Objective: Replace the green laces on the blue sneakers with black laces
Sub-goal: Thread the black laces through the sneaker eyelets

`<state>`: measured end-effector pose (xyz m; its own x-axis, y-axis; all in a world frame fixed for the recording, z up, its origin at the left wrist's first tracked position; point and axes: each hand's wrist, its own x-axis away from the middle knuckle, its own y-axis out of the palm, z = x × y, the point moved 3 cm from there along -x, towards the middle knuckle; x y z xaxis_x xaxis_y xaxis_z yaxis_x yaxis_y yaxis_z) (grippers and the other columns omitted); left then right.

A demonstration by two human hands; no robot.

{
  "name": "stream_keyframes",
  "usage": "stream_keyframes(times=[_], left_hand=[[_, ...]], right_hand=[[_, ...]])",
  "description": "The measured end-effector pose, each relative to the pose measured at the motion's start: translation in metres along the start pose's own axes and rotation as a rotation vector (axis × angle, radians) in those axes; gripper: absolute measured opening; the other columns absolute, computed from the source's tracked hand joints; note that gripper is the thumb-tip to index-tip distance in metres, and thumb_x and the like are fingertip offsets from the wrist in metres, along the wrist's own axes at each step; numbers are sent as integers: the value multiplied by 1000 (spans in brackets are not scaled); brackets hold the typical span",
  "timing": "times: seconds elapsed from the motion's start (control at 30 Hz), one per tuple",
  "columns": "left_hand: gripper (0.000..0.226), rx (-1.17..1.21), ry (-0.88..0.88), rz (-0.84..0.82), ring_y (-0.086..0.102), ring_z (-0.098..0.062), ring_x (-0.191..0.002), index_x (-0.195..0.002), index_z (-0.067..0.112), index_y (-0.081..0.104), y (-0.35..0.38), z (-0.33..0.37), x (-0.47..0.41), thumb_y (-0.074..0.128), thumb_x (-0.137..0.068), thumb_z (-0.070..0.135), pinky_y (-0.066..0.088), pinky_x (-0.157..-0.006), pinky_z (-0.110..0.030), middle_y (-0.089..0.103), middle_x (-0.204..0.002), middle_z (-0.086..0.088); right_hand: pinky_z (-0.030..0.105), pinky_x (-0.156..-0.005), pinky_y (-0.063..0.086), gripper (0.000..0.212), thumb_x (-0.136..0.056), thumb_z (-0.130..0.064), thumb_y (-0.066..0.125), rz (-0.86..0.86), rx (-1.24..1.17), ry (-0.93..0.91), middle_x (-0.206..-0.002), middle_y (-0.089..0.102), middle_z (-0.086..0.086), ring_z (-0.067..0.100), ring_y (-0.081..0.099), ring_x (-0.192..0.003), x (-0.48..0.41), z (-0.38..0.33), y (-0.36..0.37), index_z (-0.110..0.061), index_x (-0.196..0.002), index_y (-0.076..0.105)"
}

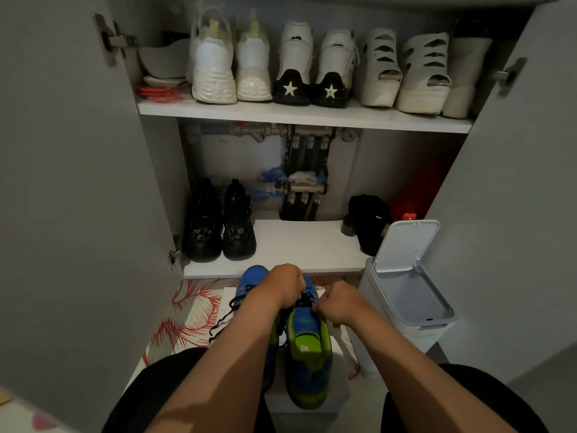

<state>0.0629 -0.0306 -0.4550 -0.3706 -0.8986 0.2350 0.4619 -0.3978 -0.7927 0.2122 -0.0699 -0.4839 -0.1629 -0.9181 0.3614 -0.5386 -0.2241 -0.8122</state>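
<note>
**Both hands close on right sneaker's lacing**

Far left, loose lace trailing black off the left sneaker toward the mat. Left hand reaching across that shoe, knuckles up, fingers curled under, apparently pinching the lace of the right sneaker; fingertips hidden, so grip judged, not seen. Right hand just beside it, likewise fisted, seemingly holding the same black lace from the other side.

Both sneakers side by side on a white box between the knees, toes pointing away toward the cabinet, heels toward the body, long axis running straight out from the wearer. Lacing directly beneath both fists, neither hand nearer. No green lace in sight. Probably late in the job, with the coming pull likely outward, left and right, across that axis. At right, bin with lid up.
</note>
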Motion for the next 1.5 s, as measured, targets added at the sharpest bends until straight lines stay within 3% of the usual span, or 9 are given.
stream_keyframes(times=[0.1, 0.23, 0.4, 0.6, 0.73, 1.0, 1.17, 1.3, 1.5], left_hand=[[19, -34, -7, -24, 63, -25, -92, -97, -4, 69, 9, -3, 0, 53, -93, 3, 50, -79, -32, 67, -95, -13], [20, -106, -10, -6, 64, -29, -95, -92, 0, 67, 19, -4, 1, 52, -95, 13, 51, -74, -34, 68, -102, -15], [30, -195, 24, 30, 63, -33, -86, -68, 13, 51, 30, -2, 2, 47, -96, 20, 38, -60, -32, 60, -82, -15], [31, -222, -4, 29, 58, -30, -74, -68, 14, 58, 41, -4, 2, 49, -96, 21, 39, -57, -34, 56, -72, -11], [26, -197, -24, 40, 63, -32, -81, -72, 14, 63, 43, -4, 1, 50, -94, 20, 35, -56, -30, 55, -72, -10], [22, -194, -42, 52, 65, -27, -85, -88, 10, 70, 51, -6, -1, 51, -93, 21, 41, -59, -29, 68, -92, -10], [23, -152, -35, 76, 65, -25, -87, -92, 12, 72, 53, -6, -3, 53, -95, 25, 46, -64, -32, 70, -94, -9], [21, -132, -9, 61, 65, -26, -86, -88, 12, 72, 54, -6, -4, 55, -93, 22, 50, -69, -35, 71, -92, -10], [17, -324, 67, 25, 63, -28, -97, -102, 10, 70, 50, -1, -6, 59, -93, 19, 50, -77, -37, 69, -103, -12]], right_hand=[[31, -55, 50, 27, -84, -19, 68, -1, -100, 22, -60, 64, 12, 20, 59, -46, -6, 7, 0, 1, -67, 67], [29, -55, 41, 20, -85, -4, 61, -17, -223, 74, -89, 71, 27, 22, 52, -54, -9, 13, 3, 13, -89, 70], [26, -47, 28, 22, -86, 4, 55, -69, -254, 129, -78, 56, 19, 19, 41, -47, -12, 15, 6, 16, -99, 68], [20, -49, 40, 11, -91, -13, 59, -69, -273, 119, -85, 58, 9, 12, 47, -53, -16, 16, 4, -9, -96, 67], [23, -53, 38, 23, -89, -4, 59, -83, -285, 127, -99, 70, 17, 14, 48, -55, -21, 19, 9, 6, -105, 71], [31, -61, 36, 4, -83, -1, 62, -80, -315, 116, -81, 58, 15, 21, 48, -63, -21, 16, 12, -1, -80, 64], [18, -41, 31, 23, -89, -13, 59, -50, -300, 106, -63, 55, 9, 14, 43, -40, -22, 20, 11, -9, -67, 60], [14, -37, 32, 25, -88, -3, 58, -87, -349, 35, -60, 56, 7, 7, 43, -33, -20, 27, 15, -6, -67, 70], [25, -46, 45, 23, -89, -2, 57, -74, -379, 0, -67, 61, 11, 17, 53, -51, -19, 32, 20, -1, -70, 70]])
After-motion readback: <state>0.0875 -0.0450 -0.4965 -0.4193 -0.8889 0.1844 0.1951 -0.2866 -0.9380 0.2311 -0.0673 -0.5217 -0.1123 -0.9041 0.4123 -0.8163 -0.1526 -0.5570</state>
